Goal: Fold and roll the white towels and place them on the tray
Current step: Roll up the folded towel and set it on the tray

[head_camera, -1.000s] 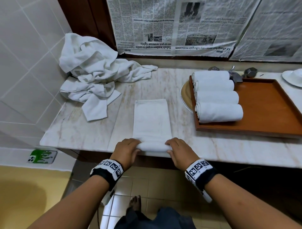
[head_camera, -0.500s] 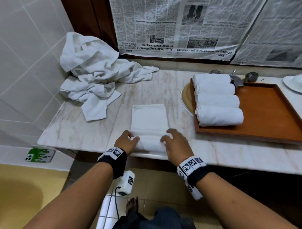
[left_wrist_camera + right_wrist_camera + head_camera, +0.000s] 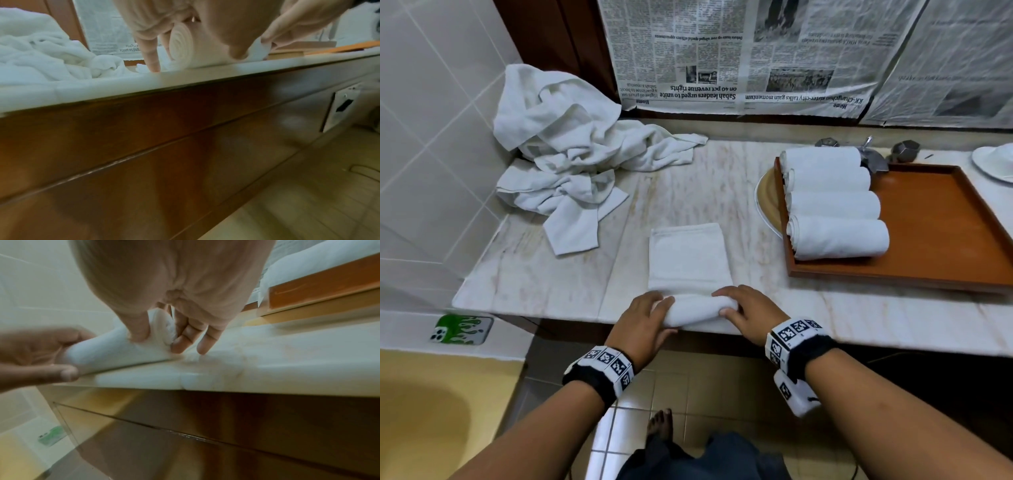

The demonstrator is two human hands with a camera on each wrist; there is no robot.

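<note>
A folded white towel lies on the marble counter, its near end wound into a roll by the front edge. My left hand grips the roll's left end, whose spiral shows in the left wrist view. My right hand holds the right end, thumb pressed into the roll. To the right, the wooden tray carries several rolled towels side by side. A heap of loose white towels sits at the back left.
The tray rests partly on a plate, in front of a metal tap. A white dish is at the far right. Newspaper covers the back wall, tiles the left. A green-cased phone lies on a low ledge.
Both hands pushed forward over the towel and curled back onto it. The roll is thicker and the flat part beyond it is shorter.
</note>
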